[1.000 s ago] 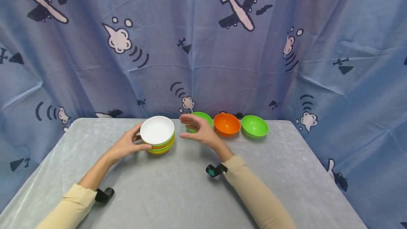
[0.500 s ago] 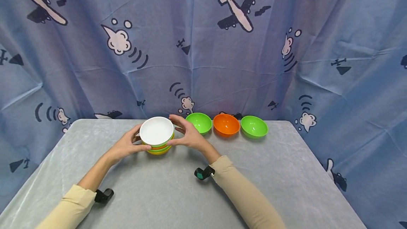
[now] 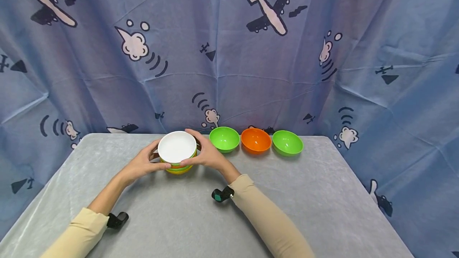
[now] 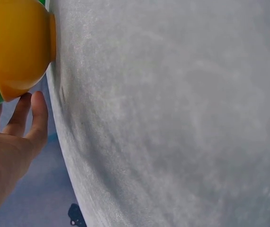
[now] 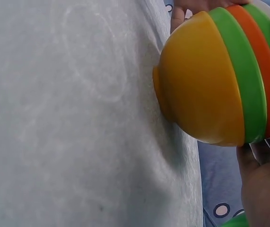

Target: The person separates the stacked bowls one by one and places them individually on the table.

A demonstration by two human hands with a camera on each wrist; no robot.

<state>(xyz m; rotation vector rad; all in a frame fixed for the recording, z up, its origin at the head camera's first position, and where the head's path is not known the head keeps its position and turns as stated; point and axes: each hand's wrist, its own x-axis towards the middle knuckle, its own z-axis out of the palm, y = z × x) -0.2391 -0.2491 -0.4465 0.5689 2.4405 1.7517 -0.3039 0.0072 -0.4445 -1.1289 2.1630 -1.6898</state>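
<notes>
A stack of nested bowls stands toward the back left of the table, with a white bowl (image 3: 177, 147) on top. Green and orange rims show below it, and a yellow bowl (image 5: 199, 85) forms the base. My left hand (image 3: 146, 160) holds the stack's left side, thumb at the front and fingers behind. From the right my right hand (image 3: 208, 152) curls around the stack, its thumb across the front just under the white rim. Its fingers pass behind, partly hidden in the head view. In the left wrist view, fingers (image 4: 16, 118) reach the yellow bowl's side.
To the right of the stack, along the table's back edge, a green bowl (image 3: 224, 139), an orange bowl (image 3: 255, 140) and another green bowl (image 3: 287, 143) stand in a row. A blue patterned curtain (image 3: 229, 51) hangs behind the grey-covered table (image 3: 179, 218).
My right hand has moved left from in front of the nearer green bowl to the stack and closed around its right side. The left hand and the bowls have stayed put.
</notes>
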